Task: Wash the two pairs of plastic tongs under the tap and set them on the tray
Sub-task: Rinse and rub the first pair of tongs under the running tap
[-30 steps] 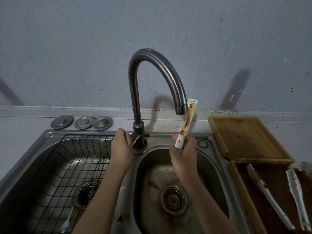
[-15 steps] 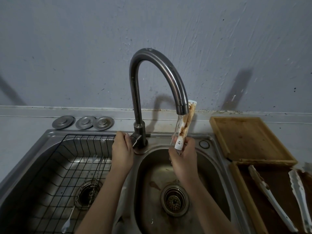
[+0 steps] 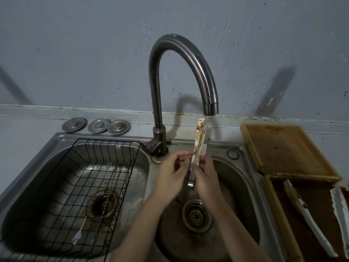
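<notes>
We are holding the stained tongs (image 3: 199, 142) upright under the tap (image 3: 211, 106), our right hand (image 3: 204, 175) gripping them low, fingers curled round. Our left hand (image 3: 170, 172) is now pinching them too, having left the tap's base. Right of the grip, the second tongs (image 3: 309, 216) are lying in the dark tray (image 3: 279, 220). Left of it, forks are lying in the wire basket (image 3: 105, 178).

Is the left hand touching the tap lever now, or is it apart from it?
Apart. The head view shows the left hand down at the dirty tongs under the running water, and bare sink rim shows between it and the tap lever.
</notes>
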Tool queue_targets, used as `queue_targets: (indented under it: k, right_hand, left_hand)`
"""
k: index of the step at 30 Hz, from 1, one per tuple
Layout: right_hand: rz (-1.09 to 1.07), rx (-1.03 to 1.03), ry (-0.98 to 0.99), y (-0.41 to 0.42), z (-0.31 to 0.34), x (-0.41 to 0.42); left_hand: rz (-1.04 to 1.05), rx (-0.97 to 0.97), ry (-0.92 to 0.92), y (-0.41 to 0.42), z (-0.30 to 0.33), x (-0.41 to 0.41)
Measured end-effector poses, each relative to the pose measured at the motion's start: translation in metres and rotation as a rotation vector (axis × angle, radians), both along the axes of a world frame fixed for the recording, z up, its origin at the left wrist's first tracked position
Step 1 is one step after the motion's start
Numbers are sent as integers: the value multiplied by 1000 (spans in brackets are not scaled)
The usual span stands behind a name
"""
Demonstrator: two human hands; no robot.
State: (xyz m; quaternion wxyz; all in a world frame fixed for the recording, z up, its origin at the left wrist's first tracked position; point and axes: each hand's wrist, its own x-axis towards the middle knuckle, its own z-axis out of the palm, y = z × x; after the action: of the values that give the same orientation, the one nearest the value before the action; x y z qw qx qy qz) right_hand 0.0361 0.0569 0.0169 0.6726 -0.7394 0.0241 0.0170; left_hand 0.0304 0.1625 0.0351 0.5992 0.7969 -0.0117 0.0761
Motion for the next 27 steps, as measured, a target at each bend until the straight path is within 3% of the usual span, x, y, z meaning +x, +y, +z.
queue_targets:
  k: [7,11,16,27]
  right_hand:
    - [-4,-128,-18,-11,-10,-9]
    - [19,-111,-13,-12,-10,-13]
    - [-14,-174,-13,-12,-11,-12]
    - [-58,-353,79,-20,-14,-8]
  left_hand:
    - [-43,-461,360,-8,-20,-4]
    - [-13,-622,464,-7,-27,-9]
    - [18,-689,507,-11,-28,-16]
    - [38,-560,565,-23,-24,-24]
